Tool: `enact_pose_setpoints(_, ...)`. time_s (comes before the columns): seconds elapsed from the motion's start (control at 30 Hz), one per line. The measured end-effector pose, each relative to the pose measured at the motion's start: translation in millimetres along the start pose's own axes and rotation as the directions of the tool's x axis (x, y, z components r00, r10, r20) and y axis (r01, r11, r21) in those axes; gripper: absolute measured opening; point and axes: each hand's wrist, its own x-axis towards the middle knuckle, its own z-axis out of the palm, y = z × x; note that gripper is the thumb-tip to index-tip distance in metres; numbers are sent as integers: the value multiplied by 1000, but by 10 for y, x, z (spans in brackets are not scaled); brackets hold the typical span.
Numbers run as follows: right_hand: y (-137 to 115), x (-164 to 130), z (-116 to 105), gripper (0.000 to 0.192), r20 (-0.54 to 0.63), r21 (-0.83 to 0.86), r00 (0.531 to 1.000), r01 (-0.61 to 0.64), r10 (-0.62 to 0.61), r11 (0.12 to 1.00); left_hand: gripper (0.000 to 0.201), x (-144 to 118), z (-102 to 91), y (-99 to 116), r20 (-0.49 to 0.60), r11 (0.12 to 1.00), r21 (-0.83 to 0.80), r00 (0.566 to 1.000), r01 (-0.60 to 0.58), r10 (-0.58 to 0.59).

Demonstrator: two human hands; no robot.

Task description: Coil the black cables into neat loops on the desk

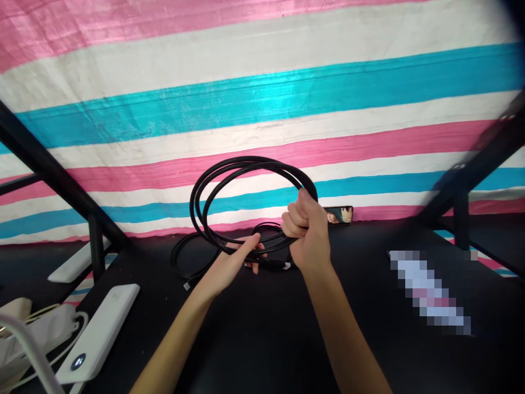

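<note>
A black cable wound in several loops [307, 181] is held up in front of the striped sheet. My right hand [308, 232] is closed in a fist around the right side of the coil, where the loops bunch together. At the bottom of the loops, my left hand [238, 260] holds the cable between thumb and fingers; its fingertips are partly hidden. Behind and below, a second black cable [174, 258] lies coiled on the black tabletop [262, 339], with a silver plug [187, 285] at its left. Another pale plug end [286, 266] shows between my hands.
A phone [339, 214] with a lit screen leans at the back. On the left are a white power bank [102, 334] and a white power strip [41, 331] with cords. A pixelated item [430, 295] lies right. Black frame bars [61, 178] flank the striped sheet [246, 49].
</note>
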Motion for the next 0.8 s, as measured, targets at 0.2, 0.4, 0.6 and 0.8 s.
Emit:
enact_pose_setpoints(0.2, 128, 126, -158, 26, -105, -282, 992, 32, -65, 959, 45, 82, 35, -79, -76, 999, 34, 996, -40, 42)
enact_pose_setpoints(0.4, 209, 283, -506, 34, 21, -780, 990, -70, 138, 622, 44, 149, -9, -173, -49, 1000, -31, 999, -1, -1)
enact_pose_setpoints(0.6, 437, 457, -910, 24, -184, -958, 846, -268, 499, 101, 41, 313, 108, -499, 125, 967, -163, 977, 194, -175)
enact_pose_setpoints(0.8, 653, 566, -1204, 20, -290, -956, 777, -261, 559, -132, 41, 466, 303, -937, 146, 929, -111, 930, 354, -337)
